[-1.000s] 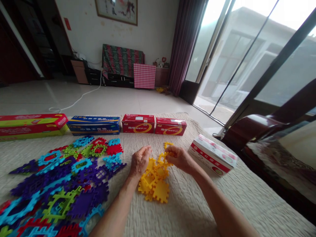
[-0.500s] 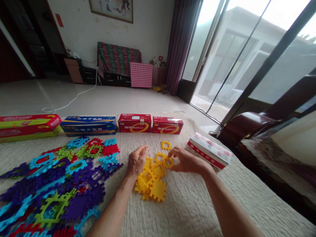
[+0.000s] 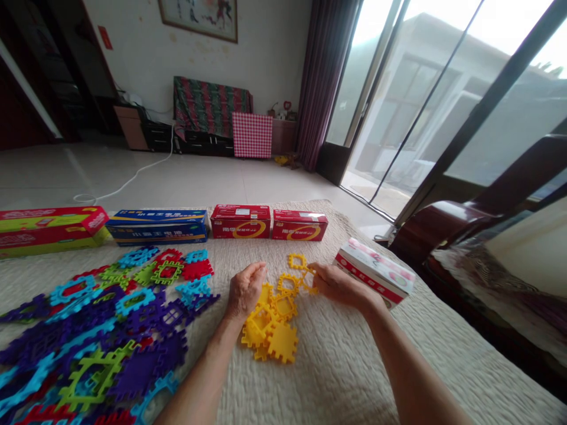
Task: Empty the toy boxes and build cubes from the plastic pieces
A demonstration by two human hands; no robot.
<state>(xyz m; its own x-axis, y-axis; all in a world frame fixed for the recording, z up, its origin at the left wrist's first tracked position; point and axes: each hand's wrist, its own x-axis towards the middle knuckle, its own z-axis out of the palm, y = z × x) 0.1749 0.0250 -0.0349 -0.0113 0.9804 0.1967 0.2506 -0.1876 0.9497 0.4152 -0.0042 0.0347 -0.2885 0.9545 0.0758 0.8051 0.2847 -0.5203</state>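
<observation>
My right hand [image 3: 333,283] pinches a yellow frame-shaped interlocking plastic piece [image 3: 309,281] by its right edge. Just left of it lie loose yellow pieces, among them an open frame [image 3: 287,284] and a solid square tile [image 3: 283,342] with notched edges. Farther back, a small yellow frame [image 3: 297,261] lies apart from that heap. My left hand [image 3: 248,285] rests at the heap's left side, fingers curled and closed; whatever they hold, if anything, is hidden.
Purple, blue, green and red interlocking pieces [image 3: 144,366] spread over the left of the quilted cover [image 3: 336,378]. Along the back stand a red-green box [image 3: 48,230], a blue box [image 3: 158,227] and two red boxes [image 3: 240,222]. A white-red box [image 3: 376,268] sits right, behind my right hand.
My right hand has taken hold of a yellow frame piece and drawn it slightly right and up from the heap. My left hand has stayed in place.
</observation>
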